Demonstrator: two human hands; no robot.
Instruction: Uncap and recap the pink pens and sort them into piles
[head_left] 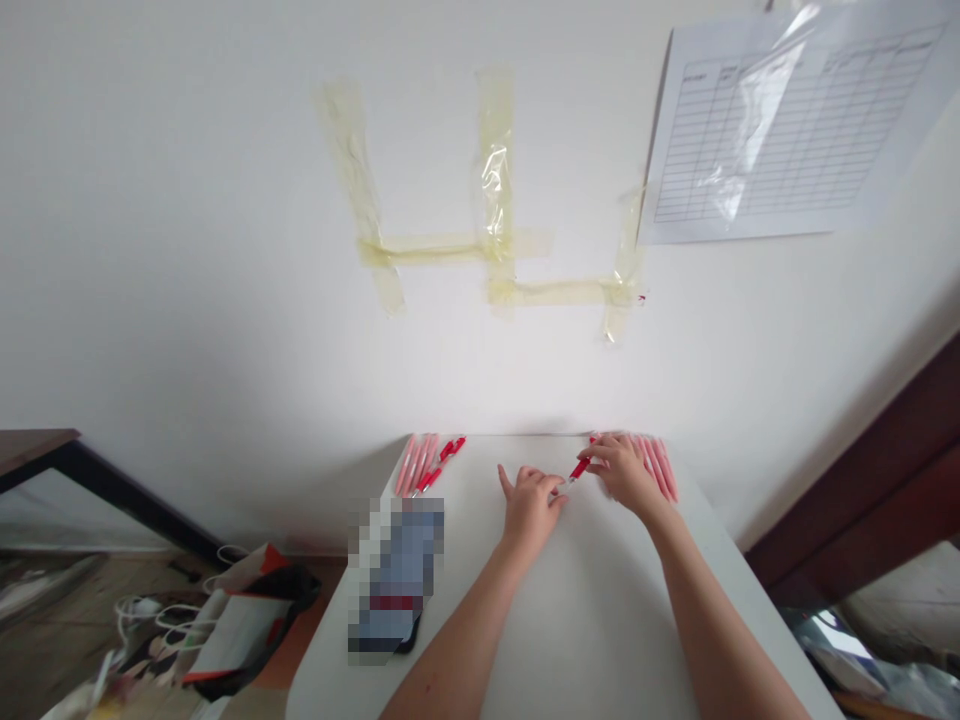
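Observation:
A red pen (580, 469) is held at a slant above the white table, between my two hands. My right hand (621, 470) grips its upper red end with thumb and fingertips. At the pen's pale lower end, my left hand (529, 508) has thumb and index finger closed in a pinch, with another finger stretched out. Whether the left fingertips hold a small part too is hard to see. Several pink pens (660, 468) lie side by side beyond my right hand, partly covered by it. On the far left, more pink pens (417, 464) lie in a row beside red pens (441, 465).
A blurred-out phone-like object (401, 580) lies on the left of the white table (592, 620). The wall behind bears yellowed tape (496, 170) and a printed sheet (780, 140). Bags and cables (240, 620) are on the floor at left; dark wooden furniture (862, 500) stands right.

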